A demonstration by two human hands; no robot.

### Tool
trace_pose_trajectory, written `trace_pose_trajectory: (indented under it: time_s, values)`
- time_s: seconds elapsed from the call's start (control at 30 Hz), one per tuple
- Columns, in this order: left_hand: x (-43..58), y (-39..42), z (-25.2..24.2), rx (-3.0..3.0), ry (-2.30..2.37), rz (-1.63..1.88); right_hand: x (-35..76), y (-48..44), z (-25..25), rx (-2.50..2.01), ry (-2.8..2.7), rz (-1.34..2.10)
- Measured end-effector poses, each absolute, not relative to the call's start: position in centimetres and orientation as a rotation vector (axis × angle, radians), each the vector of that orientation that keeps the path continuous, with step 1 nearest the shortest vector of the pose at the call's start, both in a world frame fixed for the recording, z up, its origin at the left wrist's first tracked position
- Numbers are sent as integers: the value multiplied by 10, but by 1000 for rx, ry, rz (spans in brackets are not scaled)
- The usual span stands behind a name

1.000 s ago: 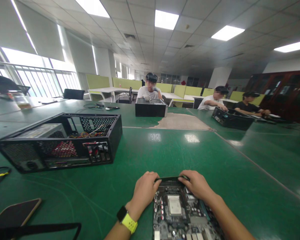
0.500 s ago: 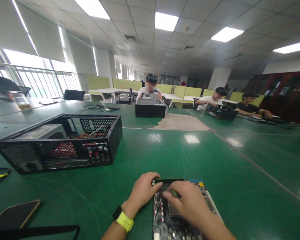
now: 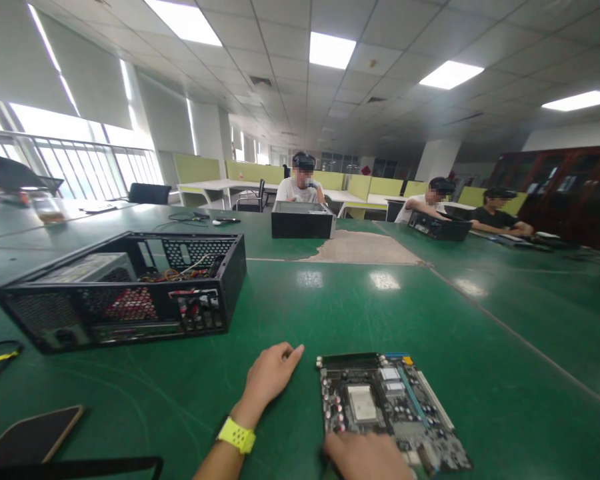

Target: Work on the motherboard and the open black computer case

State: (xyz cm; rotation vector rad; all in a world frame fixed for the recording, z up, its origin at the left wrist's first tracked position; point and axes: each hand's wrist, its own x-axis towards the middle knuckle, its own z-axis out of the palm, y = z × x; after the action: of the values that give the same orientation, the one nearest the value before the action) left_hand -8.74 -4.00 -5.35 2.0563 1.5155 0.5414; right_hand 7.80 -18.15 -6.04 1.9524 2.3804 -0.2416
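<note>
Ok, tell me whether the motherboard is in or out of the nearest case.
Out: the motherboard lies on the green table, apart from the nearest black case.

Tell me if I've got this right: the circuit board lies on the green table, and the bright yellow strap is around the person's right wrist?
Not quite: the head view shows the bright yellow strap around the wrist of the left hand. The circuit board does lie on the green table.
</note>
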Motion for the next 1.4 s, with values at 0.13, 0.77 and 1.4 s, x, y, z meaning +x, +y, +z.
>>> trace_pose_trajectory:
  time_s: [0.13,0.77,1.4]
  values:
    - [-86,-43,-53,2071,1562,527,173,-140,-40,2230,2236,-109]
    - [-130,-36,30,2396,2145,1407,346,-64,-55,2860,1725,61]
    - [-150,8,71,2532,2267,449,244,-103,-1,2522,2651,-356]
